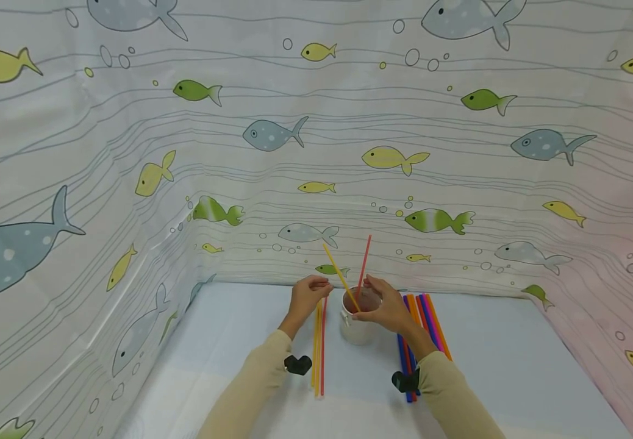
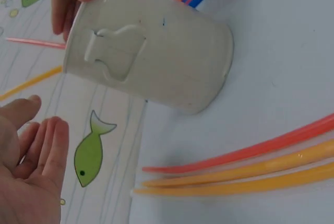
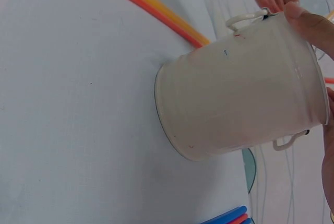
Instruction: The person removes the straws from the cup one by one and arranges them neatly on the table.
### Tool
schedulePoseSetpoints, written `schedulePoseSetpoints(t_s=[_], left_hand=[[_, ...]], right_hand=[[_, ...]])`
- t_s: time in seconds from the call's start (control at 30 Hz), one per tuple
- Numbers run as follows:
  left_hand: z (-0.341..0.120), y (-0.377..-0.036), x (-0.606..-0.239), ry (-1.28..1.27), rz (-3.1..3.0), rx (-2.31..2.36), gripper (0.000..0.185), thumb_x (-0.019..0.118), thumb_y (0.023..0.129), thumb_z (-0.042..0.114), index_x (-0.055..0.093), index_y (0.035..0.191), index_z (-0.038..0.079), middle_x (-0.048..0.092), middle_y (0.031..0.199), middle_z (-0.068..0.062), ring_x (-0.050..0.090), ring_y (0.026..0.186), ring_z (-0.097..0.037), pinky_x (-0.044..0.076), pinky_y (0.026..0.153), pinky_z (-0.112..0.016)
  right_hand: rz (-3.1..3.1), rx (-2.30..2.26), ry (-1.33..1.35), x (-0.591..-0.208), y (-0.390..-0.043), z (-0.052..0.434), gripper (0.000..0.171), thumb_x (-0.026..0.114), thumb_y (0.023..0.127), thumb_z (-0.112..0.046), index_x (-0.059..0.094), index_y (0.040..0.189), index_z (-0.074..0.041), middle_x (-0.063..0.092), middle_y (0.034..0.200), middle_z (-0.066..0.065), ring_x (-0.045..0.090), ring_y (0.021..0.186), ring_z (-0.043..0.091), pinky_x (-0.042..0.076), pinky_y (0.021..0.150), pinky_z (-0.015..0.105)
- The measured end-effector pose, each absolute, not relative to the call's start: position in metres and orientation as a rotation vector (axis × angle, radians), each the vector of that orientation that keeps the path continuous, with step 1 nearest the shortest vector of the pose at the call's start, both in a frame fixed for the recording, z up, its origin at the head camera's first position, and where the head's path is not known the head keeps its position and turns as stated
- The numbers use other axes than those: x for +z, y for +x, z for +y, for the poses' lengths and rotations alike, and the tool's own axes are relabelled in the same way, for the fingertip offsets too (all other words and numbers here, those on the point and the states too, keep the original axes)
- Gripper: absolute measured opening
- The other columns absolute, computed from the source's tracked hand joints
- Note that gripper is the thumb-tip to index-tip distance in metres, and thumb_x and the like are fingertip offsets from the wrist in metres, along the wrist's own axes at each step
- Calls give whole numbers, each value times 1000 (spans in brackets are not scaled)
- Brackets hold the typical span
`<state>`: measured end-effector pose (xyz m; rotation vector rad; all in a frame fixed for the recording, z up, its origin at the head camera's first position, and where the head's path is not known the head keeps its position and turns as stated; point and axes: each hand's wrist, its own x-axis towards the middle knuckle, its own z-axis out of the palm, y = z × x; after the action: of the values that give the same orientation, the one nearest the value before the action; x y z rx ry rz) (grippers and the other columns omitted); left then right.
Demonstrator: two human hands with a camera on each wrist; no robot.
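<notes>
Fish-print cloth backs the counter. Right hand grips the cup rim; steady it there. Left hand, fingers relaxed and seemingly empty, hovers beside; loose straws lie beneath.

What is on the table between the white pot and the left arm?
In the head view, a few straws, yellow and red, lie flat on the table between the white pot and the left arm.

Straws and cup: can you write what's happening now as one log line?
left hand: open, beside cup | right hand: holds cup rim | in cup: yellow straw, red straw
</notes>
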<state>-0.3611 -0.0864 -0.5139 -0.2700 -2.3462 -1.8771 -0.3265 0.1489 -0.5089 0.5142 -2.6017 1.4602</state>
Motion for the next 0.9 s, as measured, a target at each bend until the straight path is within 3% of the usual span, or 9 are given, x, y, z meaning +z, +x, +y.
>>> schedulePoseSetpoints(t_s=[0.5, 0.73, 0.9], left_hand=[[-67, -362, -506, -305, -2341, -1903, 30, 74, 88, 15, 68, 113, 1, 72, 104, -9, 70, 91, -18, 58, 78, -26], [-61, -364, -502, -324, -2335, -1904, 29, 74, 88, 17, 69, 112, 3, 72, 102, -8, 71, 88, -18, 59, 79, -32], [-58, -364, -502, -312, -2374, -1874, 31, 74, 88, 18, 68, 113, 0, 72, 100, -7, 71, 86, -16, 58, 77, -28]], right_hand=[[-2595, 1464, 528, -510, -327, 149, 106, 92, 63, -38, 39, 149, -6, 53, 137, 9, 48, 129, 30, 37, 108, 54], [-2590, 1460, 522, -511, -328, 150, 106, 93, 63, -37, 39, 149, -7, 53, 137, 10, 49, 128, 29, 38, 108, 53], [-2593, 1455, 513, -511, -327, 150, 107, 92, 62, -41, 40, 149, -7, 53, 137, 9, 49, 128, 30, 38, 107, 54]])
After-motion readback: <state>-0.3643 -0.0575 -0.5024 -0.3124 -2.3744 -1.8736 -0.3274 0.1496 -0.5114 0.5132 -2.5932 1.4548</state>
